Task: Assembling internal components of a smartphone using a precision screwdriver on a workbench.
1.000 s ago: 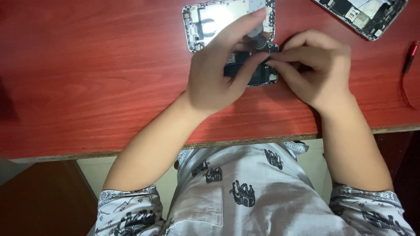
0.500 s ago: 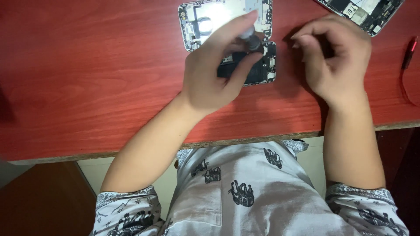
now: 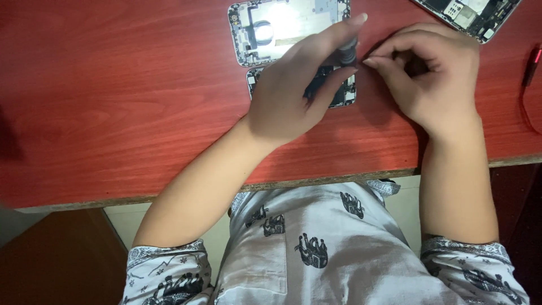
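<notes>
Head view, looking down on a red wooden bench [image 3: 113,113]; the left hand [image 3: 293,96] is curled, thumb and forefinger closed on a small dark tool with a ribbed grey collar [image 3: 347,55], probably a fine screwdriver, held just above the circuit board [image 3: 339,93]; the board lies flat at the far middle of the bench, largely hidden under this hand; the right hand [image 3: 432,76] rests just right of the board, fingers bent inward and forefinger tip pinched toward the thumb beside the tool's collar; whether it holds a small part cannot be told. Directly beyond the board lies an opened phone shell [image 3: 288,28], pale metal, with a round part inside; a second opened phone [image 3: 474,14] sits at the far right corner; a red-handled tool [image 3: 530,62] lies at the right edge. Judged from its look, the board is light, thin, stiff and fragile, easily slid on the smooth wood; its bare edges seem the safest hold, not its components; the tool is slim and light, gripped best at the ribbed collar.
</notes>
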